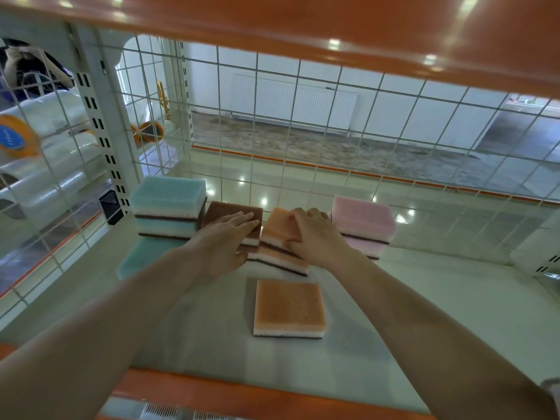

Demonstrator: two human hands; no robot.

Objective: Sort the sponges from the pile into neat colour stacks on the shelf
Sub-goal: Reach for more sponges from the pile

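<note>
1. A glossy pale shelf [394, 298] with an orange front edge sits behind a white wire grid back [303, 116]; a tiled floor and a radiator [294, 101] show through the grid.
2. At the back left stands a stack of two teal sponges [168, 204], each a foam block with a white layer and a dark scrub base.
3. Just beside it lies a brown-topped sponge stack [224, 212]; the left hand [225, 237] rests flat on it, its grip apart with fingers straight.
4. The right hand [315, 234] has its grip clamped on the upper sponge of the orange stack [280, 237], which sits tilted on the one below.
5. A pink stack [363, 218] of two stands at the right.
6. A single orange sponge [289, 307] lies flat nearer the front, apart from the stacks.
</note>
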